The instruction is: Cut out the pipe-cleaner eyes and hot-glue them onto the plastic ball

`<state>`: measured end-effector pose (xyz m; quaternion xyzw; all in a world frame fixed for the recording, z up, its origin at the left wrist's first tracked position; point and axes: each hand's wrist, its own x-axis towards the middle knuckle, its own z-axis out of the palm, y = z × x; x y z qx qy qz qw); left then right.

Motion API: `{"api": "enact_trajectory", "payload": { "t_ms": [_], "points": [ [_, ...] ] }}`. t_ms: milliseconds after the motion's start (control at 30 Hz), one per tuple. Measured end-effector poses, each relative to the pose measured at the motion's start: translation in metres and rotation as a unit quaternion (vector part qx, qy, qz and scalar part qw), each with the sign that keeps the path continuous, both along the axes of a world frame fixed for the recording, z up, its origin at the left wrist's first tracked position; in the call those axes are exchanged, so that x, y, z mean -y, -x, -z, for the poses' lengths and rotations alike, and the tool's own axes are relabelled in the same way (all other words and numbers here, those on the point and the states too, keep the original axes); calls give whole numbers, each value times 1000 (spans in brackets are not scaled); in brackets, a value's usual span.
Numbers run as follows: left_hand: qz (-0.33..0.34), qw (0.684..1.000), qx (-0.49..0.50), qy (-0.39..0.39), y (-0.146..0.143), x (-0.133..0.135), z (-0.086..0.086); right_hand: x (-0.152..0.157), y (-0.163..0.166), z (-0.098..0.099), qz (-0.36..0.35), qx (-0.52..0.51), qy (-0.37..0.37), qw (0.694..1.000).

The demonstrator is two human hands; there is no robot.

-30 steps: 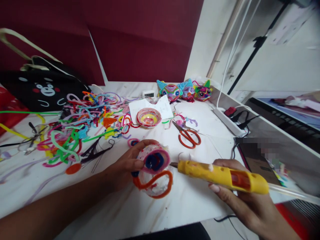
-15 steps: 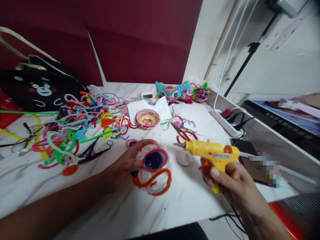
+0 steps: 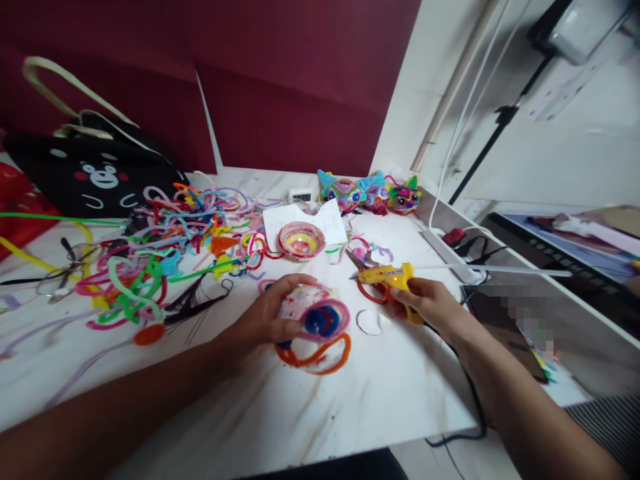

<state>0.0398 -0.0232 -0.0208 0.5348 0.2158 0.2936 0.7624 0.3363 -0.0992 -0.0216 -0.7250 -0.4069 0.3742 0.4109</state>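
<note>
My left hand (image 3: 270,313) is closed around the side of a round craft piece (image 3: 320,323), a whitish ball with a pink-ringed blue circle and an orange pipe-cleaner loop below. In my right hand (image 3: 423,300) is a yellow glue gun (image 3: 385,275), gripped by its handle, with a long translucent glue stick (image 3: 500,268) jutting out the back. The gun's front end is just over the orange-handled scissors (image 3: 369,292), partly covering them. Between the hands a thin whitish disc (image 3: 369,322) lies on the table. Beyond the ball, a colourful pipe-cleaner bowl (image 3: 301,241) rests on white paper (image 3: 334,223).
A tangled heap of pipe cleaners (image 3: 200,227) spreads over the left, near eyeglasses (image 3: 55,280) and a black bag (image 3: 100,173). Several decorated balls (image 3: 345,193) line the back. At right are a power strip (image 3: 447,250) and a dark tablet-like slab (image 3: 500,327); the gun's cord (image 3: 477,393) trails down.
My right hand has carried the glue gun forward and slightly left, away from me, to the scissors. My left hand still holds the ball, which is tipped slightly more. The view has shifted a little.
</note>
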Motion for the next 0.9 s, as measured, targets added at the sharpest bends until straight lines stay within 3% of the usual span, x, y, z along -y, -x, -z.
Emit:
{"api": "enact_trajectory", "payload": {
  "t_ms": [100, 200, 300, 367, 467, 533, 667, 900],
  "points": [
    [-3, 1000, 4, -22, -1, 1, 0, 4, -9, 1, 62, 141, -16, 988],
    [-8, 999, -5, -47, -1, 0, 2, 17, 3, -3, 87, 244, -75, 963],
    [-15, 994, -12, -106, -1, -4, 6, 37, 41, -9, 33, 287, -257, 922],
    [-29, 986, -20, -166, 0, -6, 10, 48, 71, -12, 9, 198, -302, 932],
    [-58, 970, -33, -235, 1, -7, 13, 52, 104, -14, -12, 29, -267, 963],
    [-57, 966, -36, -250, 1, -5, 12, 49, 115, -13, -23, -72, -244, 967],
    [-49, 965, -33, -256, -1, -2, 9, 38, 119, -8, -31, -223, -234, 946],
    [-42, 959, -13, -279, -2, -1, 5, 32, 120, 0, -59, -374, -219, 899]
  ]
}}
